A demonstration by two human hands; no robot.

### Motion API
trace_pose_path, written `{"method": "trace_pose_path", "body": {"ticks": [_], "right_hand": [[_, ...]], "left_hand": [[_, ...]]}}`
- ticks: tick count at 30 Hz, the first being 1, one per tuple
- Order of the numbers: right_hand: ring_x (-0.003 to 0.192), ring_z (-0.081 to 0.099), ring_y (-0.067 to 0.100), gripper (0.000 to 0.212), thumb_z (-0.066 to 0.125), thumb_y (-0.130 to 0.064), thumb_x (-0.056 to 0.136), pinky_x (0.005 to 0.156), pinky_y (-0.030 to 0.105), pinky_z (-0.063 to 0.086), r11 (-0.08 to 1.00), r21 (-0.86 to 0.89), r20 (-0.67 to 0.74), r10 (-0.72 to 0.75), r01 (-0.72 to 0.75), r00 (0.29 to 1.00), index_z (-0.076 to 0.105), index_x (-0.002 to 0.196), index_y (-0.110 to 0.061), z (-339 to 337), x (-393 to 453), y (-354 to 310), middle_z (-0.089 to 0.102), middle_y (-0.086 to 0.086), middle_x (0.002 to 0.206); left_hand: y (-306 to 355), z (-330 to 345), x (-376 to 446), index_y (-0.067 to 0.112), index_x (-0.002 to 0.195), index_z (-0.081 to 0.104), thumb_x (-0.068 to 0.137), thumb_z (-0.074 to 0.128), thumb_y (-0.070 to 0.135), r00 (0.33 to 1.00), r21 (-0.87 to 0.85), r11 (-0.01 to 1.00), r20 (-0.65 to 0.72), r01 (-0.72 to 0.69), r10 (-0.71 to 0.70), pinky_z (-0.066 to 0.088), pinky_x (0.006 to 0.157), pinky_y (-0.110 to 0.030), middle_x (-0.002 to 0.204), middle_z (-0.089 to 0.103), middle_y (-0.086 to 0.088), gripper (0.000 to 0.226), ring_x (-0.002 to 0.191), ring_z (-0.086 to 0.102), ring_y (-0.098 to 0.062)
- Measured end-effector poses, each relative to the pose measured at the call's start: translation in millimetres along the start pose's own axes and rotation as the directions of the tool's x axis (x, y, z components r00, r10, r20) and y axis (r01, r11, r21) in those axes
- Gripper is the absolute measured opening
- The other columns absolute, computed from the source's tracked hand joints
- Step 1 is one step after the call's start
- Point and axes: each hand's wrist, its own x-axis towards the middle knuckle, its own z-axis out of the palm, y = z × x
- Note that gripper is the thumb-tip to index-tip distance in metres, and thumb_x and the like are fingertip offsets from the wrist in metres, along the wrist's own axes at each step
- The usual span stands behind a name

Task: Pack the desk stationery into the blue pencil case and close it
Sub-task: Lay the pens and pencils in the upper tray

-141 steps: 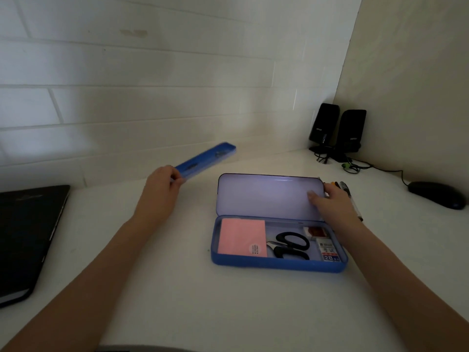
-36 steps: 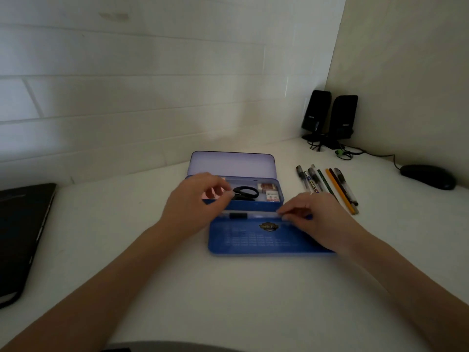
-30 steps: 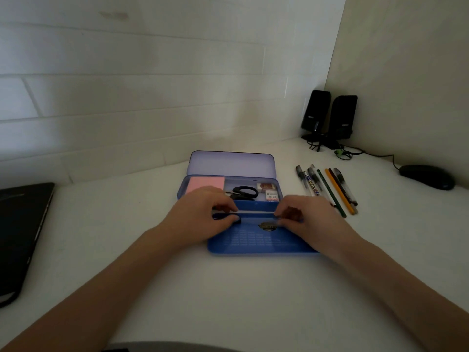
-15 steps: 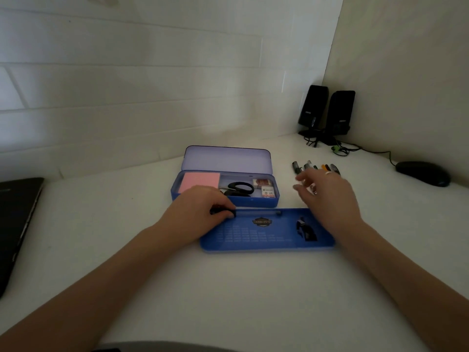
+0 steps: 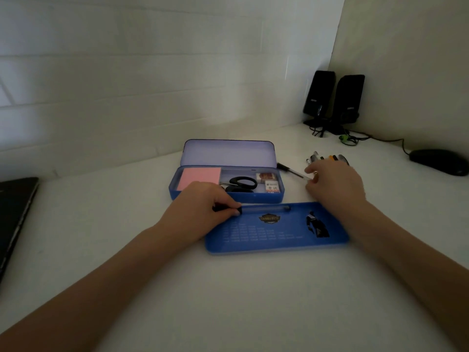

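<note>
The blue pencil case [image 5: 253, 198] lies open on the desk, lid up against the back. Inside are a pink sticky pad [image 5: 200, 177], black scissors [image 5: 241, 184] and two small boxes [image 5: 270, 181]. In front of it lies the case's blue inner tray [image 5: 279, 233]. My left hand [image 5: 203, 207] grips the dark end of a clear pen [image 5: 266, 208] lying along the tray's far edge. My right hand [image 5: 332, 185] pinches another pen [image 5: 289, 169], black-capped, just right of the case. Several more pens [image 5: 327, 157] lie behind that hand, partly hidden.
Two black speakers [image 5: 332, 97] with cables stand in the back right corner. A black mouse [image 5: 439, 161] sits at the far right. A dark laptop [image 5: 15, 214] lies at the left edge. White brick wall runs behind the desk.
My right hand has reached back to the row of pens and picked one up by its end. My left hand still holds the pen on the tray.
</note>
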Motion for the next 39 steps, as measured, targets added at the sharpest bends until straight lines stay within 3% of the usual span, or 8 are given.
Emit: {"method": "trace_pose_path", "body": {"ticks": [4, 8, 12, 20, 23, 27, 33, 39], "right_hand": [[0.086, 0.063, 0.016, 0.026, 0.064, -0.018, 0.082, 0.077, 0.029, 0.051, 0.973, 0.227, -0.033, 0.056, -0.047, 0.998, 0.07, 0.107, -0.019, -19.9, -5.2, 5.2, 0.07, 0.002, 0.094], [0.068, 0.067, 0.009, 0.013, 0.066, -0.014, 0.083, 0.065, 0.017, 0.053, 0.796, 0.59, 0.12, 0.079, -0.135, 0.99, 0.073, 0.094, -0.015, -40.7, -8.5, 5.4, 0.072, 0.002, 0.077], [0.058, 0.068, 0.007, 0.014, 0.067, -0.011, 0.083, 0.053, 0.012, 0.055, 0.702, 0.668, 0.228, 0.125, -0.249, 0.966, 0.073, 0.095, -0.006, -51.6, -5.9, 10.0, 0.073, 0.011, 0.078], [0.064, 0.071, 0.007, 0.013, 0.068, -0.011, 0.082, 0.059, 0.012, 0.056, 0.628, 0.747, 0.272, 0.01, -0.217, 0.962, 0.074, 0.093, -0.011, -67.5, -10.2, 4.6, 0.075, 0.008, 0.077], [0.068, 0.072, 0.011, 0.015, 0.07, -0.011, 0.079, 0.061, 0.014, 0.056, 0.627, 0.749, 0.365, -0.12, -0.215, 0.923, 0.074, 0.093, -0.012, -68.4, -14.5, -2.5, 0.076, 0.007, 0.078], [0.069, 0.072, 0.014, 0.015, 0.072, -0.012, 0.075, 0.06, 0.014, 0.055, 0.672, 0.717, 0.449, -0.243, -0.185, 0.86, 0.076, 0.089, -0.015, -69.1, -18.9, -7.7, 0.077, 0.005, 0.078], [0.071, 0.07, 0.012, 0.011, 0.07, -0.014, 0.079, 0.064, 0.016, 0.055, 0.748, 0.655, 0.535, -0.362, -0.105, 0.763, 0.076, 0.088, -0.017, -60.7, -23.1, -10.3, 0.076, 0.003, 0.08], [0.074, 0.07, 0.015, 0.01, 0.07, -0.018, 0.08, 0.064, 0.019, 0.057, 0.788, 0.614, 0.541, -0.39, -0.033, 0.745, 0.076, 0.088, -0.017, -44.5, -28.3, -14.4, 0.076, -0.002, 0.083]], "left_hand": [[0.5, -1.1, -0.7, 0.02, 0.095, 0.075, 0.079, 0.071, 0.02, 1.0, 0.029, 0.999, 0.003, -0.023, 0.023, 0.039, 0.07, -0.008, 0.089, 0.074, 0.001, 0.017, 0.075, 0.055, -0.002], [0.5, -2.6, -0.9, 0.022, 0.095, 0.075, 0.078, 0.071, 0.022, 1.0, 0.02, 1.0, 0.0, -0.012, 0.012, 0.041, 0.072, -0.013, 0.087, 0.074, 0.002, 0.017, 0.076, 0.056, -0.003], [0.6, -3.6, -1.1, 0.023, 0.095, 0.075, 0.078, 0.071, 0.022, 1.0, -0.001, 1.0, 0.009, 0.007, -0.007, 0.045, 0.073, -0.018, 0.088, 0.074, 0.002, 0.017, 0.079, 0.061, -0.008], [1.1, -2.4, -0.6, 0.022, 0.09, 0.076, 0.076, 0.072, 0.025, 1.0, -0.021, 1.0, -0.029, 0.002, -0.002, 0.048, 0.076, -0.016, 0.087, 0.073, 0.006, 0.014, 0.078, 0.059, -0.002], [1.1, -3.6, 0.7, 0.022, 0.102, 0.07, 0.076, 0.073, 0.024, 0.977, -0.138, 0.986, -0.174, 0.097, -0.121, 0.042, 0.07, -0.004, 0.087, 0.062, 0.019, 0.027, 0.076, 0.056, 0.01], [0.8, -12.9, 3.1, 0.03, 0.122, 0.052, 0.081, 0.068, 0.024, 0.926, -0.194, 0.98, -0.362, 0.04, -0.109, 0.048, 0.071, -0.009, 0.108, 0.053, 0.015, 0.045, 0.094, 0.056, 0.003], [-8.7, -19.5, 2.2, 0.025, 0.089, 0.075, 0.078, 0.07, 0.027, 0.99, 0.056, 0.991, -0.062, -0.122, 0.126, 0.04, 0.078, -0.009, 0.082, 0.063, 0.017, 0.012, 0.083, 0.055, 0.003], [-2.9, -18.3, -0.7, 0.023, 0.079, 0.077, 0.071, 0.077, 0.025, 0.994, -0.025, 0.994, 0.015, -0.11, 0.111, 0.043, 0.077, -0.015, 0.078, 0.065, 0.014, 0.009, 0.091, 0.054, -0.007]]}}
